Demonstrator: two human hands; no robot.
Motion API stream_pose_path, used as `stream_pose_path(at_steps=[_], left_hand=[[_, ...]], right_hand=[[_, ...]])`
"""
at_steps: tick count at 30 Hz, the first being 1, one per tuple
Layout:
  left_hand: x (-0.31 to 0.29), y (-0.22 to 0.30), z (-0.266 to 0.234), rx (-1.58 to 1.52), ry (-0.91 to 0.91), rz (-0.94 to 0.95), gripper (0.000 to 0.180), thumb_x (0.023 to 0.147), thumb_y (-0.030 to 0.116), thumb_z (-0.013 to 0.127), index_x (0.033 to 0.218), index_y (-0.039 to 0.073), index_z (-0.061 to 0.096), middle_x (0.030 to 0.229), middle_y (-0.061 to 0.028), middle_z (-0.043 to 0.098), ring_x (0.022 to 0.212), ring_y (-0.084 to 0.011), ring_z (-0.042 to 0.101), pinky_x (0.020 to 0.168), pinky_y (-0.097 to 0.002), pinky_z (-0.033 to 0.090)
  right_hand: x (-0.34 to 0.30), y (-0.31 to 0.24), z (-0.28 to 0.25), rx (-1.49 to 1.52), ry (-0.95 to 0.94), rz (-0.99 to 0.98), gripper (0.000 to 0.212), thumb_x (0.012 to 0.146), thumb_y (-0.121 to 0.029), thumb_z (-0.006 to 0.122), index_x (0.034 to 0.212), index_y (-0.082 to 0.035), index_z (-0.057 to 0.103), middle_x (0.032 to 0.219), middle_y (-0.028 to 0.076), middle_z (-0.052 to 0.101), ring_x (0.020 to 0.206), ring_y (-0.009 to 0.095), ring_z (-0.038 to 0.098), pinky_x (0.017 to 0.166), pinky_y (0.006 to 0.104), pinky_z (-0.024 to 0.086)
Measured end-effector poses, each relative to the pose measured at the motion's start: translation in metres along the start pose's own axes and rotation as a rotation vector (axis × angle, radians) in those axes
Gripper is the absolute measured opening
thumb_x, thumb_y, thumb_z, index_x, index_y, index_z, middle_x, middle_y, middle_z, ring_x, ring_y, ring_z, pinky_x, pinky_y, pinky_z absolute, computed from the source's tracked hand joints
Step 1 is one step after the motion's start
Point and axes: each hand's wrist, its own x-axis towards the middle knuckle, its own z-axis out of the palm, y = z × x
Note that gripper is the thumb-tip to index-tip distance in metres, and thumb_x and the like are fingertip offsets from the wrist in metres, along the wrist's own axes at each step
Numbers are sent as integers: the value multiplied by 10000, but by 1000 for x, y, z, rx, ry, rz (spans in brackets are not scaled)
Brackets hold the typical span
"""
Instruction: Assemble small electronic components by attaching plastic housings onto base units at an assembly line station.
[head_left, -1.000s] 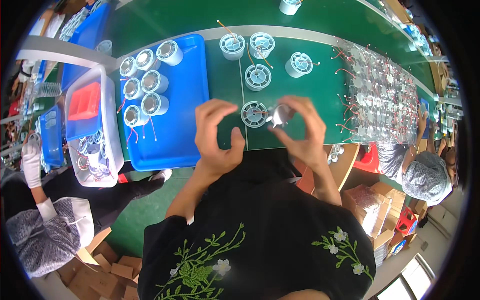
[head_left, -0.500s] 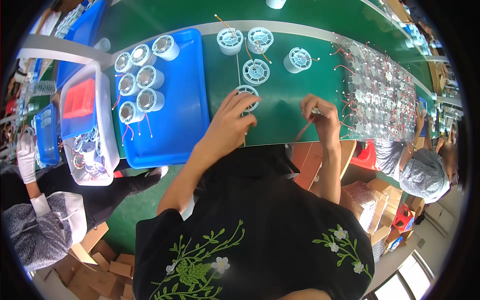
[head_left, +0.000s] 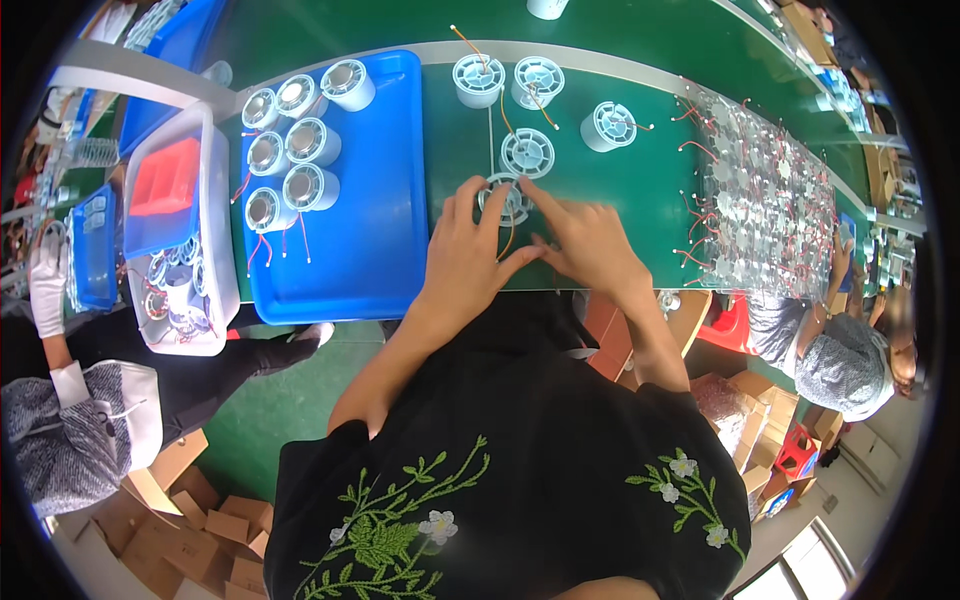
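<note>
A white cylindrical housing with a spoked, open top stands on the green table in front of me. My left hand is closed round its left side, fingers over the rim. From the right, my right hand presses its index finger on the far rim, with its thumb low near my left thumb. An orange wire hangs between the hands. My fingers hide part of the housing, and whatever lies under them cannot be made out. Just beyond stands another white housing with a wire.
More wired housings stand farther back, one to the right. A blue tray at left bears several white cylinders. Beside it is a white bin. Clear sheets with red-wired discs lie right. Co-workers sit on both sides.
My right hand has moved left from beside the housing, where it held a small piece with a reddish wire, onto the housing. My left hand stays there. The whole view has shifted slightly.
</note>
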Motion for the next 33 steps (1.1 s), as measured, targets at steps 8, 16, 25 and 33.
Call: stream_pose_path(at_steps=[8, 16, 25, 33], left_hand=[[10, -51, -10, -275, -270, 343, 203, 784, 44, 710, 973, 18, 640, 1181, -135, 616, 1052, -331, 603, 857, -392, 504], [-12, -47, -8, -376, -350, 227, 163, 764, -10, 703, 917, 18, 658, 1167, -146, 621, 1030, -285, 633, 805, -355, 540], [-20, -45, -1, -439, 40, 71, 119, 713, -26, 736, 815, 14, 687, 845, -74, 584, 863, -223, 634, 696, -292, 533], [-26, -44, 3, -67, -37, 18, 132, 692, 63, 764, 807, 45, 702, 898, -51, 587, 845, -232, 553, 725, -341, 486]], right_hand=[[4, 4, -18, 137, -170, 36, 745, 686, -119, 752, 1373, -200, 477, 742, 98, 609, 646, 272, 605, 608, 382, 475], [-2, -7, 0, 263, -298, 62, 805, 652, -170, 805, 1382, -184, 464, 843, 130, 666, 662, 278, 629, 629, 362, 489], [-14, -16, 13, 292, -112, 150, 624, 621, -290, 842, 1171, -93, 622, 801, 120, 673, 687, 269, 656, 624, 349, 510], [-31, -18, 28, 82, 128, 257, 615, 589, -349, 855, 1088, -59, 642, 806, 113, 684, 689, 264, 663, 602, 334, 509]])
